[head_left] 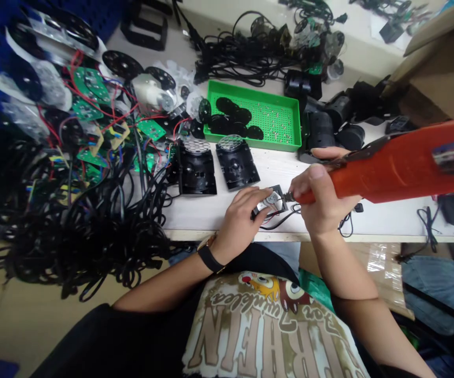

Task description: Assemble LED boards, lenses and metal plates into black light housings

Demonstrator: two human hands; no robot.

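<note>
My right hand (323, 202) is wrapped round an orange electric screwdriver (403, 163), which lies nearly level and points left. Its tip meets the right side of a small black housing (277, 194) with a silvery round part and thin wires inside. Fingers curled over the housing's left end, my left hand (244, 210) holds it down on the white table. A black cable (280, 224) runs beside the housing toward my right hand. Just beyond my left hand stand two black plastic shells (235, 165) with honeycomb grilles at their far ends.
A green tray (299, 126) holds black discs (230, 116) and small screws. To the left lies a heap of green circuit boards (90, 86), wires and black cables (104, 226) hanging over the table edge. More black cables (246, 55), black casings (321, 128) and a cardboard box (439, 73) are farther back.
</note>
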